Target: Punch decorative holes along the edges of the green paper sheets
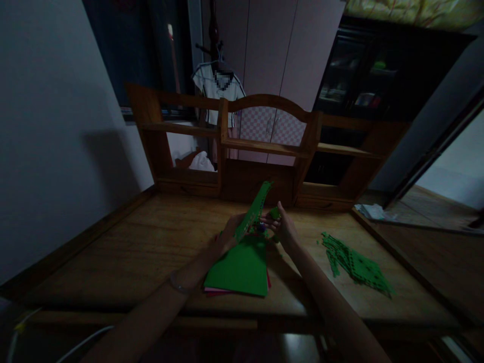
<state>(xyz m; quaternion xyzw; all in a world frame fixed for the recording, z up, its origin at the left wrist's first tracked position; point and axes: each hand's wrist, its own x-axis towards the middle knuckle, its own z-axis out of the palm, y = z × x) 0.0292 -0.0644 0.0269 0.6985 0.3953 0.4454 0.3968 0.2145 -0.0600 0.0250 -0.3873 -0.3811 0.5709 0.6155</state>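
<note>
Dim light, wooden desk (170, 212); clock read from the green paper stack (238, 269), 12 away from the person.

Left hand (231, 229): at the stack's far edge, about 11 o'clock. Closed on the lower part of a green punched sheet (255, 209), fingers largely hidden behind it. A band (179, 283) circles the wrist.

Right hand (285, 231): about 1 o'clock, half open, thumb raised, fingers reaching toward 9. A small green piece (275, 213) lies against the fingers near the thumb; cannot tell whether it is pinched or merely resting there.

Punched sheet: raised above the stack's far edge, seen narrow, nearly edge-on. Long axis runs 7 to 1 o'clock; upper end points to 1, lower end in the left hand. Rows of holes along its right side.

Between the hands, a small dark purplish object (261, 227), too dim to identify; just below the right hand, a green scrap (276, 239).

Stack lies flat on the desk, pink and red sheets (219, 291) peeping out along its near edge. At 3 o'clock, well apart, a loose heap of punched green strips (355, 264), long axis roughly 10 to 4.
</note>
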